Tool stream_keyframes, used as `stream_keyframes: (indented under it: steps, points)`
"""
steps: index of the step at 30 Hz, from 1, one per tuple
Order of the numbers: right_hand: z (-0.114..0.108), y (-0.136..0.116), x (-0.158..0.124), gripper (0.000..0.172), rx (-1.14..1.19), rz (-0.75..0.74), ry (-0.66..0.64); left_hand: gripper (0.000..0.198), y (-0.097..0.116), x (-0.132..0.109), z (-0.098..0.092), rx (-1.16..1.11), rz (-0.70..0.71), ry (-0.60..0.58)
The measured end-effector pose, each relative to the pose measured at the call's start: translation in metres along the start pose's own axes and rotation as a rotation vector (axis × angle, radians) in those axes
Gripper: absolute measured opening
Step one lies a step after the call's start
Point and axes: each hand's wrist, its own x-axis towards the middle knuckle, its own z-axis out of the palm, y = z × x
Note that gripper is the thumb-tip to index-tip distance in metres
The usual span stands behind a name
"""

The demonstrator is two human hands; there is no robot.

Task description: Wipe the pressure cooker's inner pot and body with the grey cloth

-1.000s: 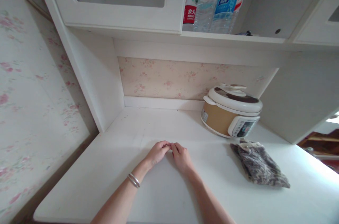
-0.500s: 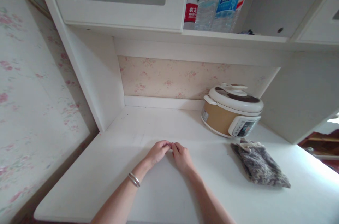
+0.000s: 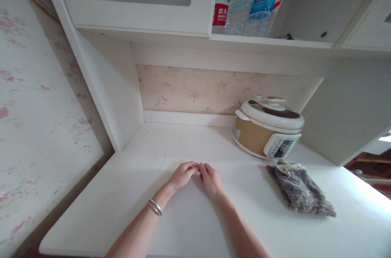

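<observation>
My left hand (image 3: 184,174) rests on the white countertop (image 3: 186,225), its fingers curled and drawn together, a silver bangle (image 3: 154,206) round that wrist. Meeting it at the fingertips is my right hand (image 3: 211,180), also closed, with thumb and forefinger pressed together. Whether anything small lies between the fingers is hidden. Off to the right of both hands, and apart from them, lies a folded grey-brown mottled cloth (image 3: 302,191).
A white and gold electric cooker (image 3: 259,132) with its lid on stands at the back right, behind the cloth. Overhead hangs a white cabinet (image 3: 137,18), with several plastic bottles (image 3: 262,5) on its open shelf. A side panel (image 3: 106,83) bounds the counter at left.
The joined fingertips have shifted very slightly to the right. Otherwise the hands, the cloth and the cooker are as before.
</observation>
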Motion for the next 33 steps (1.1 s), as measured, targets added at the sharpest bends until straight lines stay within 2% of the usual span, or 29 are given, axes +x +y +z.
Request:
stream_keyframes:
  steps: [7,14,18,33]
  points:
    - [-0.0011,0.0009,0.0014,0.049,0.089,0.051,0.018,0.03,0.0075,-0.0035,0.0005,-0.023,0.005,-0.026]
    - [0.0011,0.0046,0.0022,0.047,0.062,0.019,0.015,0.029,0.002,-0.001,0.0006,-0.001,0.018,-0.02]
    - [0.0007,0.0048,0.0032,0.047,0.086,0.051,-0.002,0.03,-0.0008,0.0002,0.0005,0.006,0.027,-0.021]
    - [0.0005,0.0027,0.0016,0.048,0.068,0.035,0.02,0.03,-0.0015,0.0002,0.0011,0.024,0.029,-0.013]
